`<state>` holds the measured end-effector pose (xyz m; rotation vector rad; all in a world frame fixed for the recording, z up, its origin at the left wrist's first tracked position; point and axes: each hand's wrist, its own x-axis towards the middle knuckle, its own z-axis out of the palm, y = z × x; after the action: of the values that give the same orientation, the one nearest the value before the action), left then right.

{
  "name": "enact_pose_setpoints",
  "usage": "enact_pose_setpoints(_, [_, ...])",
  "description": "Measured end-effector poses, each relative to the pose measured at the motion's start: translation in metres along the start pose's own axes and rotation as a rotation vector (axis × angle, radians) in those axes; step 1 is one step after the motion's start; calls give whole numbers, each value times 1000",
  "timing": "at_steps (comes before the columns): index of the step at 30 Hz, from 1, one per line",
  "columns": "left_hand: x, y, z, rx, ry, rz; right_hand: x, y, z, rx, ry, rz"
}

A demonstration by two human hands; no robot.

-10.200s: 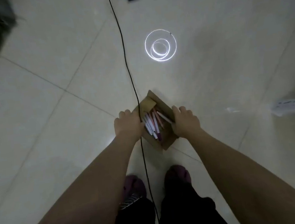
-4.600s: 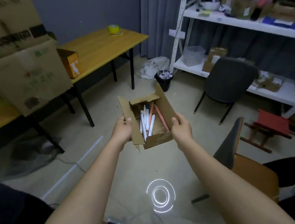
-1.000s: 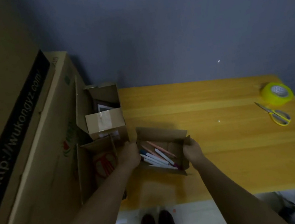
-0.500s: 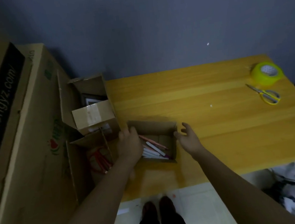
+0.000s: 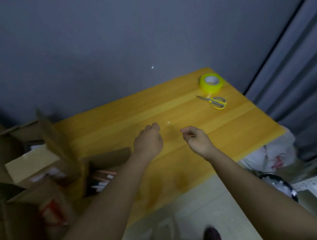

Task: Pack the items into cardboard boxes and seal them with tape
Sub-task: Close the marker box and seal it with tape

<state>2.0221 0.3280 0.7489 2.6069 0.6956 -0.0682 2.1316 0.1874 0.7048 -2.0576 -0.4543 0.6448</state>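
Nearest, by the counter's left edge, the open cardboard box with the pens inside stands just beside other cardboard boxes. Above the middle of the counter, the left hand and the right hand hover apart; each grip is loosely curled and holds nothing. At the far right corner lie the yellow-handled scissors, and just behind them the yellow tape roll

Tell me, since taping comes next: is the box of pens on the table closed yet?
Open. The box of pens has its flaps up, and pens show inside.
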Motion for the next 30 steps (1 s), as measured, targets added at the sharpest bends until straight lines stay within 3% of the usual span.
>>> enact_pose_setpoints(6, [56, 110, 27, 43, -40, 54, 20, 24, -115, -29, -74, 5])
enact_pose_setpoints(12, [100, 187, 42, 30, -2, 11, 56, 38, -201, -33, -14, -31])
enact_pose_setpoints(22, [221, 223, 44, 6, -2, 4, 177, 44, -260, -16, -54, -68])
enact_pose_setpoints(30, [310, 225, 61, -59, -51, -23, 261, 65, -260, -4, -93, -59])
